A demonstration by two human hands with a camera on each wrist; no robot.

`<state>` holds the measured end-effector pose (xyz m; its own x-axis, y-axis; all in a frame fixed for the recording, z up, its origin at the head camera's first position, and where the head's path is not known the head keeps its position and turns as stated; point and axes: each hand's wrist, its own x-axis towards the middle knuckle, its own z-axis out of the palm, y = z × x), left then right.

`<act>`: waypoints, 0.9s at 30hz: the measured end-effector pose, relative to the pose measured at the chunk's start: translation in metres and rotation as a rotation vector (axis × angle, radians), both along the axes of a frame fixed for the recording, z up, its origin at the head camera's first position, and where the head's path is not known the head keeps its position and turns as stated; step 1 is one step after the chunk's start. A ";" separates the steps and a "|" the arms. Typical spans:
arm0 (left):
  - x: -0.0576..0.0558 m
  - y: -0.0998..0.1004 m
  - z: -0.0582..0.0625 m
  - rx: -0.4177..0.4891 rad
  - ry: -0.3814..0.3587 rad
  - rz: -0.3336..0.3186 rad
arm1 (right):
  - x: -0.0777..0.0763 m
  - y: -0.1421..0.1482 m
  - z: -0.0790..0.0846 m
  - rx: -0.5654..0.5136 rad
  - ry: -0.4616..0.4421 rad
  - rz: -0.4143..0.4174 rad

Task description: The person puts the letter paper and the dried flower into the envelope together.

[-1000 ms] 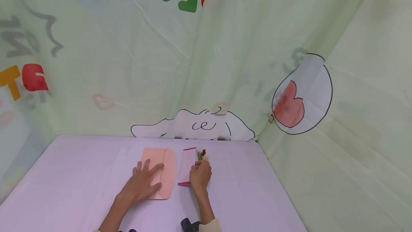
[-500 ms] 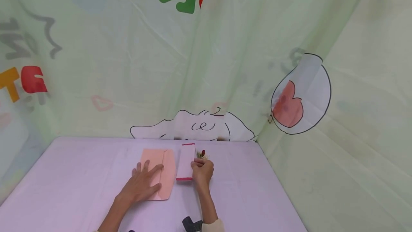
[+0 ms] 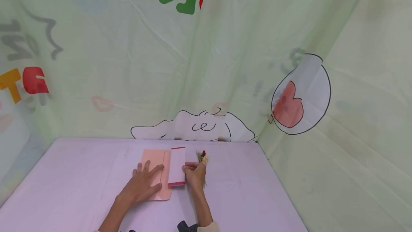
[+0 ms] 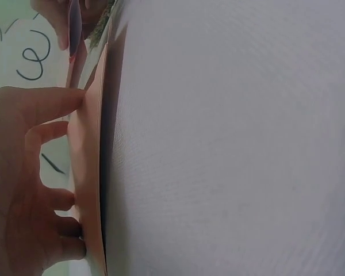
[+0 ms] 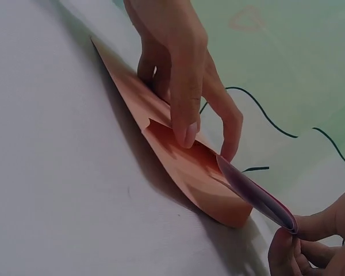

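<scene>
Head view: near the middle of the desk's far edge, the envelope is laid flat with its flap side toward the right edge. It is held down by the left hand, whose fingers are spread, with nothing gripped. The white card, trimmed in red at both ends, is pinched at its right side by the right hand, with the thumb and fingers closed on it. The card is held over the envelope's right part, and the flowers are left lying just beyond that hand, toward the desk's right edge.

In the right wrist view, the envelope's mouth is seen parted, with a left fingertip at its rim. The card is shown folded and nearly edge-on, its free side pointed at the mouth; whether the envelope is touched by it cannot be told.

The step in hand is judged to be the bringing of the card to the mouth; it is not yet inside. For the next move, the card seems to need lowering and levelling, so that its free side can be slid leftward under the rim, while the envelope is kept steady and the mouth parted.
</scene>
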<state>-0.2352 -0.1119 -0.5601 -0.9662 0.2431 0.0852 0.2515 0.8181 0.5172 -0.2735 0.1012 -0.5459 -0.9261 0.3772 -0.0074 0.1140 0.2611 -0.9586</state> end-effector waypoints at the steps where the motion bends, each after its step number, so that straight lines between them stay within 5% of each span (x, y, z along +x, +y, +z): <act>1: 0.000 0.000 0.001 0.002 0.001 -0.001 | -0.001 -0.001 -0.003 0.016 -0.005 -0.003; 10: -0.002 -0.001 0.000 0.009 0.003 -0.008 | 0.006 -0.012 -0.008 0.123 0.011 -0.010; 27: -0.002 -0.002 0.003 0.035 -0.035 -0.011 | 0.006 -0.020 -0.008 0.075 -0.008 0.058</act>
